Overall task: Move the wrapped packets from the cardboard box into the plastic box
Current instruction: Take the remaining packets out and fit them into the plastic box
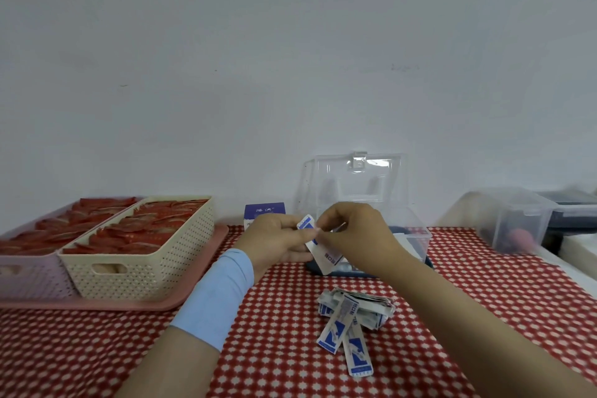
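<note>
Even soft indoor light, faint shadows, wide-angle bowing at edges, right side blurred

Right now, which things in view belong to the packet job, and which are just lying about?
Job: left hand and right hand, both pinching the held packets; loose packet pile on the tablecloth; clear plastic box, lid open; blue-and-white cardboard box.
Lying about: cream basket and lilac basket of red sachets on the pink tray; blurred clear container at right.
</note>
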Motion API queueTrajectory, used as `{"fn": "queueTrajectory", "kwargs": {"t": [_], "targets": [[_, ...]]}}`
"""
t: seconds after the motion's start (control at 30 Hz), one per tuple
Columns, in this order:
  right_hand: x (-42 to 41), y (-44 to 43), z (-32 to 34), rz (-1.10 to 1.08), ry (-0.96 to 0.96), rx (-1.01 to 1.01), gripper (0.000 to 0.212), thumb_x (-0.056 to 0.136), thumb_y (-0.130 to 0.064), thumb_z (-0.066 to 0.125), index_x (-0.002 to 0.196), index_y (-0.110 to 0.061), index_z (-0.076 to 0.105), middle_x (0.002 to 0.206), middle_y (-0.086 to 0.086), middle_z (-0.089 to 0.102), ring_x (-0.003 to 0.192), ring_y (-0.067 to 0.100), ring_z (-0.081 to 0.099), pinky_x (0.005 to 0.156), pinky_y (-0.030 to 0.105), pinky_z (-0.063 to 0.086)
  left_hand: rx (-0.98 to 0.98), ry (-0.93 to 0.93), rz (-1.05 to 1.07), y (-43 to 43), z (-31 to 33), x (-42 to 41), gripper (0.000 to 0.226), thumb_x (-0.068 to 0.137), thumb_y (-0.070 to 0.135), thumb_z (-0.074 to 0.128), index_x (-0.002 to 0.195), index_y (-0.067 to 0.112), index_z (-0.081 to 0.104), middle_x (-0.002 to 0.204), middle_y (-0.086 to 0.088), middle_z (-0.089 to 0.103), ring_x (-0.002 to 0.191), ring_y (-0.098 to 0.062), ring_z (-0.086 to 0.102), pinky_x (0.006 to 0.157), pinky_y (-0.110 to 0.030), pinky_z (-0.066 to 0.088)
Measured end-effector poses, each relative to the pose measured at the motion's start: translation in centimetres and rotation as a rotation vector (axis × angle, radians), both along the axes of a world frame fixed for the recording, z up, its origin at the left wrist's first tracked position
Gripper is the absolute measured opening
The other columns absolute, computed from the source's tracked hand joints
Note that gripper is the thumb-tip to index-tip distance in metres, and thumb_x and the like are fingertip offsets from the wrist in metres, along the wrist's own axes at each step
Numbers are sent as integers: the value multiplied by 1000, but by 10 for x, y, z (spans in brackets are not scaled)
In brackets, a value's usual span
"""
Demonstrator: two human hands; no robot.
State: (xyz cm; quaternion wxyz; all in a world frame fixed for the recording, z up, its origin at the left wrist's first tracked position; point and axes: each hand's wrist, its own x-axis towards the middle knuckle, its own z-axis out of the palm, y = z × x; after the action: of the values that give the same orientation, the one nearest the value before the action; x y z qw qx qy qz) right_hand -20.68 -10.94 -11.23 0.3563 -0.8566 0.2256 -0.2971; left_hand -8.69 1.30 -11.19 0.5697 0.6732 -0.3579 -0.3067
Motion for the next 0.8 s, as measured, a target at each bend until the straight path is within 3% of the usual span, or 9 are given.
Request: {"fn": "queueTrajectory", "kwargs": {"t": [0.1, 0.23, 0.37, 0.47, 0.57, 0.7, 0.8], "targets": [[-1, 0, 4, 30, 10, 144, 25, 80, -21, 82, 98, -25, 65, 83, -13, 71, 72, 3, 69, 52, 18, 55, -41, -23, 54, -1, -2, 1, 24, 94, 7, 64, 117, 7, 68, 103, -9, 76, 93, -22, 75, 84, -38, 61], [-1, 3, 5, 28, 77, 180, 7, 83, -21, 80, 82, -18, 74, 77, 1, 75, 63, 13, 74, 56, 32, 63, -96, 14, 81, -4, -3, -2, 17, 94, 6, 63, 110, 9, 69, 99, -9, 77, 90, -23, 75, 79, -36, 61], [-7, -3, 12, 78, 226, 142, 16, 92, -28, 70, 94, -13, 75, 85, 4, 76, 61, 17, 74, 54, 29, 60, -106, 7, 141, -1, -2, -6, 12, 91, 2, 66, 102, 7, 69, 94, -10, 77, 83, -21, 76, 68, -29, 61], [-17, -12, 12, 144, 539, -134, 16, 93, -22, 65, 99, -14, 77, 93, 0, 76, 63, 15, 73, 58, 26, 58, -76, -25, 189, 1, 0, -1, 12, 91, 1, 66, 103, 5, 68, 94, -11, 76, 78, -18, 76, 61, -24, 59], [-18, -14, -2, 156, 848, -430, 22, 81, -32, 77, 100, -21, 78, 96, -3, 74, 81, 16, 71, 79, 34, 61, -48, -86, 198, 2, -1, 2, 11, 91, 1, 66, 101, 6, 67, 96, -12, 75, 74, -15, 75, 59, -22, 58], [-15, -14, -11, 111, 886, -499, 26, 85, -36, 72, 106, -21, 77, 94, -4, 72, 85, 16, 64, 85, 32, 57, -4, -179, 164, -1, -3, -2, 13, 91, 1, 66, 91, 14, 67, 93, -8, 74, 70, -8, 73, 56, -18, 56], [-13, -12, -17, 77, 865, -517, 30, 95, -42, 60, 83, -16, 68, 74, -2, 59, 72, 16, 56, 74, 28, 50, 3, -210, 158, -2, -5, -3, 17, 91, 1, 66, 87, 17, 65, 91, -7, 72, 70, -7, 71, 57, -18, 57]]}}
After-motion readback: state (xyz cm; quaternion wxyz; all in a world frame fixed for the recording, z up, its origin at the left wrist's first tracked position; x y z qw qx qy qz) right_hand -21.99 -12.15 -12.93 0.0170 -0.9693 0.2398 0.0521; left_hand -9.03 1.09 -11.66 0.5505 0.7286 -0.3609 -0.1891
